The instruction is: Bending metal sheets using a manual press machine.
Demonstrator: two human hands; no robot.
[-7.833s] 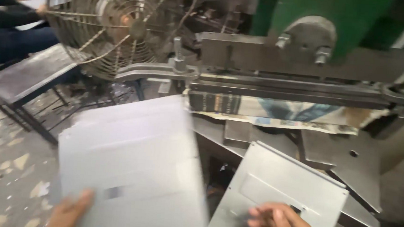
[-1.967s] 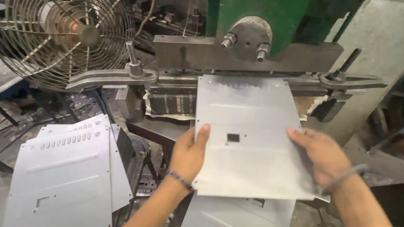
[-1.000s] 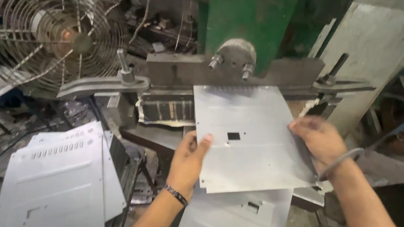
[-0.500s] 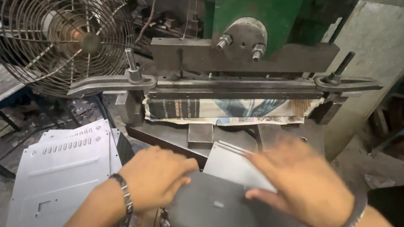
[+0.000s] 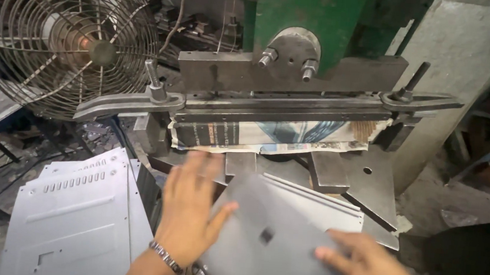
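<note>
While a wire-guarded fan (image 5: 68, 39) and a stack of punched metal panels (image 5: 73, 211) sit at the left, the left hand (image 5: 191, 208) lies flat, fingers spread, against the edge of a grey sheet-metal panel (image 5: 275, 243). That panel lies tilted below the green press brake (image 5: 296, 60). The right hand (image 5: 368, 267) rests on top of it, fingers stretched out, gripping nothing.

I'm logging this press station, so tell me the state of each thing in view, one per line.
Metal sheet: lying tilted in front of the press, blurred.
Left hand: open, at the sheet's left edge.
Right hand: flat on the sheet.
Stack of punched panels: lying flat at left, untouched.
Fan: upright; spinning or not, cannot tell.
Press: nothing under its bar.
</note>
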